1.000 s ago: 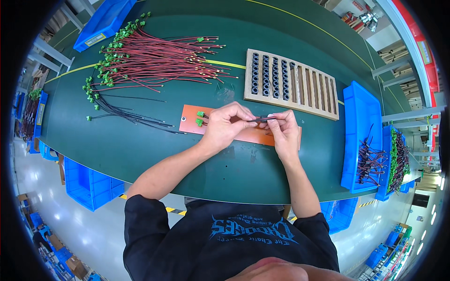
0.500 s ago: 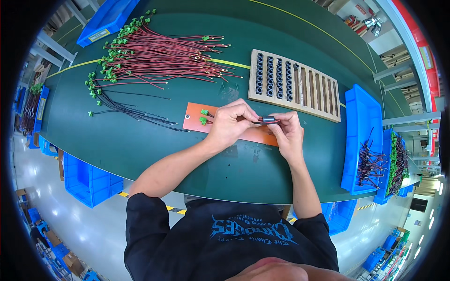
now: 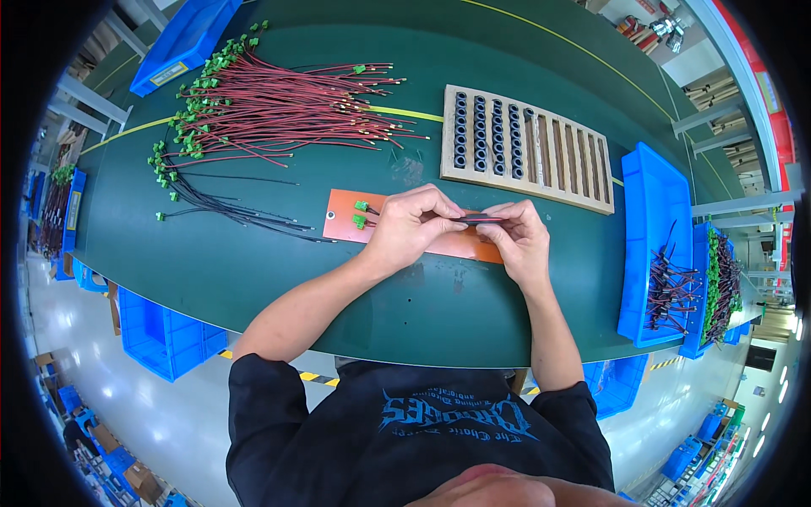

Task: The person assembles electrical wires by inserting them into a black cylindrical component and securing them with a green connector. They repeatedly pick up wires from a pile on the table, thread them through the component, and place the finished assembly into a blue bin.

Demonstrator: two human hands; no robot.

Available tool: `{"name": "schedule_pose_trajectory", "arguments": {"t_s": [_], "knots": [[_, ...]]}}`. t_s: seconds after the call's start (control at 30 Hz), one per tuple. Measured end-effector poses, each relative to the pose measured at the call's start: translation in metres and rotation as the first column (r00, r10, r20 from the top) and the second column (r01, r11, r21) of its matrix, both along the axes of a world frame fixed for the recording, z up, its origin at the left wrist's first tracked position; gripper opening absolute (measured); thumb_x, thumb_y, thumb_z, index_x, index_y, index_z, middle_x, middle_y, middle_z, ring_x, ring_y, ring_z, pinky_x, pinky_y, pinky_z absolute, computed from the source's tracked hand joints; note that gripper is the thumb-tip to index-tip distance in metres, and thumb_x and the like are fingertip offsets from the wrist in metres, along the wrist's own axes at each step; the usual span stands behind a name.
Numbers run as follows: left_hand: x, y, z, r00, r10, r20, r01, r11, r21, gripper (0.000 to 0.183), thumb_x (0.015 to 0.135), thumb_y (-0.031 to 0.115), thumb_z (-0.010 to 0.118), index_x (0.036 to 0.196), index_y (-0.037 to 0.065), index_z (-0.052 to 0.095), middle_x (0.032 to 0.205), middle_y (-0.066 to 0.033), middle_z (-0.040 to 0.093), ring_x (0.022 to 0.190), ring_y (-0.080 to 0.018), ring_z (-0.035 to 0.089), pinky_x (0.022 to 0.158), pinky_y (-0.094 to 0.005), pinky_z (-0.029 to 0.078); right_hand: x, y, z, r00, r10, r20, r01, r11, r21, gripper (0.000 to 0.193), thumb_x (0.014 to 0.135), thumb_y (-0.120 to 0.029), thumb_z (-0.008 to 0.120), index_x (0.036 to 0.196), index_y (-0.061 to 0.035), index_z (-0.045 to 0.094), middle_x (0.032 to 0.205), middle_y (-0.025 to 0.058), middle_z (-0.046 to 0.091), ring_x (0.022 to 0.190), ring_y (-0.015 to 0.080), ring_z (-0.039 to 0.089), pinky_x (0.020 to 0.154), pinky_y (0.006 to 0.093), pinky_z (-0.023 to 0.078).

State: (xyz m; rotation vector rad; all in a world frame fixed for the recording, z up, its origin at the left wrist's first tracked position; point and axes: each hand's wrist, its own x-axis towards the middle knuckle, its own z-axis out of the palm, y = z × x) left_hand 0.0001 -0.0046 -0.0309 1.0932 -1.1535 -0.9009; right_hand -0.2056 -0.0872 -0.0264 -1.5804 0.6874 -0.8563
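My left hand (image 3: 409,228) pinches red and black wires (image 3: 481,220) above an orange board (image 3: 342,198). My right hand (image 3: 524,243) grips the same wires a short way to the right, fingers closed. The dark cylinder seen on them earlier is hardly distinguishable between my fingertips now. Two green connectors (image 3: 361,213) with short wire ends lie at the board's left part, and their leads run under my left hand. Behind my hands is a wooden rack (image 3: 583,196) with several rows of black ring-shaped cores (image 3: 479,139) in its left slots.
A large bundle of red wires (image 3: 287,106) with green plugs lies at the back left, with black wires (image 3: 232,207) in front. Blue bins (image 3: 629,253) stand at the right edge, holding wire assemblies (image 3: 669,291). Another blue tray (image 3: 182,51) is at the far left.
The wires between my hands have turned and drawn straighter, and the black cylinder on them shows less. Both hands stay over the board. The whole view has shifted slightly.
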Motion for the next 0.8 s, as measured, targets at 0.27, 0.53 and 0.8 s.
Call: {"name": "schedule_pose_trajectory", "arguments": {"t_s": [0.27,0.53,0.8], "knots": [[0.003,-0.002,-0.005,0.996,-0.006,-0.088,0.018,0.991,0.133,0.012,0.088,-0.008,0.076,0.091,-0.002,0.066,0.098,-0.0103,0.070,0.092,-0.0138,0.070,0.084,-0.0280,0.059,-0.002,-0.002,0.019,0.991,0.126,-0.053,-0.123,0.991,0.047,0.012,0.102,0.003,0.056,0.112,-0.0009,0.051,0.112,0.0176,0.071,0.101,0.0206,0.074,0.079,0.0282,0.061],[0.001,0.000,0.000,0.985,-0.005,0.173,0.015,0.998,-0.054,0.013,0.082,-0.004,0.081,0.084,-0.002,0.068,0.100,-0.0127,0.069,0.087,-0.0184,0.069,0.076,-0.0312,0.057,0.006,0.005,0.010,0.998,-0.017,-0.060,0.023,0.995,0.098,0.016,0.098,0.008,0.057,0.113,0.0027,0.051,0.108,0.0179,0.072,0.091,0.0179,0.074,0.082,0.0295,0.060],[-0.003,-0.002,0.003,0.995,-0.031,0.099,0.036,0.998,-0.049,0.010,0.084,-0.006,0.077,0.084,-0.003,0.067,0.108,-0.0143,0.071,0.098,-0.0203,0.071,0.085,-0.0336,0.059,0.008,0.006,0.013,1.000,-0.013,-0.017,0.015,0.995,0.099,0.014,0.100,0.005,0.057,0.112,0.0013,0.052,0.099,0.0141,0.073,0.087,0.0164,0.073,0.078,0.0285,0.060]]}}
